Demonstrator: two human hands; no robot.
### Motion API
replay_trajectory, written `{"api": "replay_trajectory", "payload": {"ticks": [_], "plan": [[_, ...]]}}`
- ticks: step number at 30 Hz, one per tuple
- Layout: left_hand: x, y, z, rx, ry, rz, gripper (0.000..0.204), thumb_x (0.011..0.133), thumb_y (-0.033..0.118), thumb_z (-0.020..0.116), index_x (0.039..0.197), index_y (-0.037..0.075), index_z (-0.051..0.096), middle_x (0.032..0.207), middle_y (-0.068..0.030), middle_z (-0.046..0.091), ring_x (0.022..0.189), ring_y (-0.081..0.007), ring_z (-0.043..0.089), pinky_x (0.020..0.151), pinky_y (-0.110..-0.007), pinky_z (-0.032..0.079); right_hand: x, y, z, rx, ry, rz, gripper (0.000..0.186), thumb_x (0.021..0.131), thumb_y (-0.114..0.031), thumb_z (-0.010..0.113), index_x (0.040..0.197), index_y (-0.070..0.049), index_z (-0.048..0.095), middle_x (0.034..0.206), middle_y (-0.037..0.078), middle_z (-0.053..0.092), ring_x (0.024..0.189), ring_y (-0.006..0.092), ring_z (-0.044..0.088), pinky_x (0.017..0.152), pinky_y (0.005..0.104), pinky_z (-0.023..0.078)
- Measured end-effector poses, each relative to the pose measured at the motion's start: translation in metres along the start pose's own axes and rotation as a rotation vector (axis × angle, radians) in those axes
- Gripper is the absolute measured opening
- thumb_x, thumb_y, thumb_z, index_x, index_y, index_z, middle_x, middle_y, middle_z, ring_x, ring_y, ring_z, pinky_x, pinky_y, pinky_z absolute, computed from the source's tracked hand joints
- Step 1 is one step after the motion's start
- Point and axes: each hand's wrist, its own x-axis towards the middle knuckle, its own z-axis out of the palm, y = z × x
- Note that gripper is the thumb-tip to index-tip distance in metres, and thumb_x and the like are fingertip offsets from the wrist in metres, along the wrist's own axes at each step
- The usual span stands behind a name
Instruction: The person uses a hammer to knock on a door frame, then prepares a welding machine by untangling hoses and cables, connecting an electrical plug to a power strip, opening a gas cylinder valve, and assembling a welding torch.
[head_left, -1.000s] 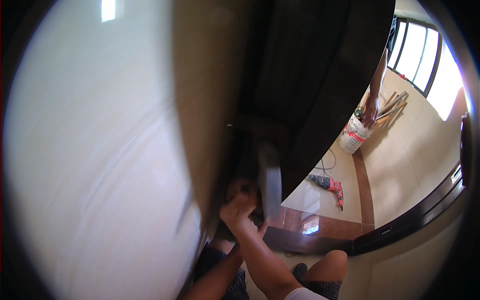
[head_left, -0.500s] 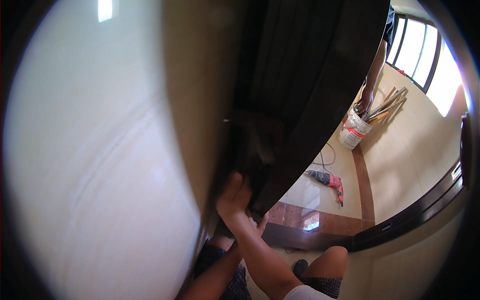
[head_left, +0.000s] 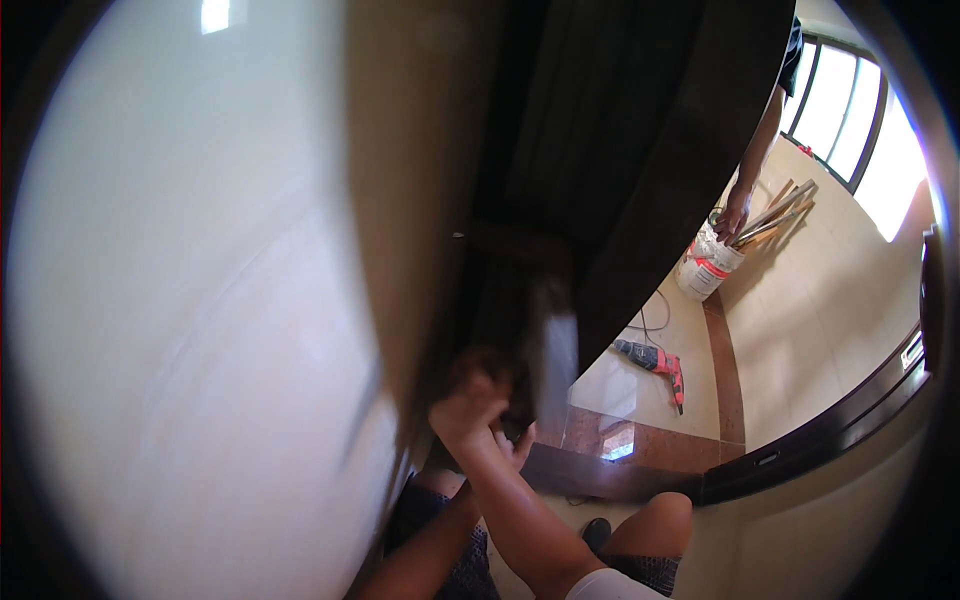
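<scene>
My forearms cross before a dark brown door frame (head_left: 680, 130) beside a pale tiled wall (head_left: 180, 280). My right hand (head_left: 465, 415) is curled round a motion-blurred object near the frame's lower inner part; I cannot make out what it is. Just right of it is a pale grey, flat, blurred shape (head_left: 555, 350). My left hand (head_left: 515, 445) sits lower and partly behind my right wrist, with bent fingers at a dark part of the frame; what they grip is hidden.
Through the doorway, a red-and-black drill (head_left: 657, 362) with a cable lies on floor tiles (head_left: 630, 395). Beyond, another person's hand (head_left: 735, 215) reaches to a white bucket (head_left: 705, 270) of wooden sticks below a barred window (head_left: 835, 110). A dark threshold and jamb (head_left: 810, 440) curve right.
The grey blurred shape by my right hand faded half a second ago and shows again now. My right hand shifts slightly. The other person's arm has moved a little.
</scene>
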Motion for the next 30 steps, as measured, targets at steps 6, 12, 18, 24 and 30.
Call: {"api": "replay_trajectory", "payload": {"ticks": [6,12,18,24,30], "plan": [[0.001,-0.013,-0.01,0.091,0.035,0.056,0.072,0.09,0.051,0.082,0.134,-0.003,0.061,0.117,-0.0238,0.067,0.103,-0.0435,0.065,0.093,-0.047,0.052,0.012,-0.082,0.04,-0.496,0.03,-0.305,0.041,0.114,-0.038,0.047,0.105,0.0,0.061,0.081,0.011,0.06,0.073,0.0282,0.057,0.068,0.0402,0.046],[0.019,-0.006,-0.032,0.361,-0.051,0.261,0.066,0.096,0.043,0.078,0.139,-0.003,0.059,0.12,-0.0217,0.068,0.109,-0.0395,0.065,0.097,-0.044,0.052,0.03,-0.129,0.054,-0.514,-0.07,0.033,0.041,0.114,-0.038,0.047,0.107,0.0,0.061,0.086,0.013,0.065,0.081,0.0302,0.061,0.073,0.0416,0.048],[-0.007,0.012,-0.018,-0.65,0.192,-0.063,0.051,0.104,0.03,0.071,0.141,-0.003,0.057,0.131,-0.0199,0.068,0.117,-0.0354,0.066,0.101,-0.042,0.051,-0.024,-0.131,-0.025,-0.772,-0.255,-0.181,0.04,0.105,-0.041,0.052,0.106,-0.002,0.061,0.077,0.011,0.06,0.069,0.027,0.059,0.069,0.0385,0.047],[-0.017,-0.01,-0.012,-0.585,0.116,-0.149,0.055,0.095,0.031,0.079,0.13,-0.005,0.057,0.118,-0.0237,0.066,0.108,-0.04,0.066,0.095,-0.046,0.052,-0.02,-0.207,-0.073,-0.378,-0.629,0.077,0.04,0.076,-0.022,0.071,0.111,-0.001,0.067,0.08,0.014,0.069,0.069,0.0408,0.069,0.074,0.0402,0.055],[0.054,0.037,-0.036,-0.415,0.094,-0.009,0.086,0.086,0.026,0.087,0.148,-0.005,0.035,0.136,-0.0194,0.042,0.126,-0.0326,0.047,0.112,-0.044,0.038,0.042,-0.22,-0.233,-0.377,-0.615,0.341,0.039,0.095,-0.041,0.06,0.106,-0.004,0.06,0.078,0.009,0.063,0.068,0.0222,0.06,0.063,0.0322,0.047]]}}
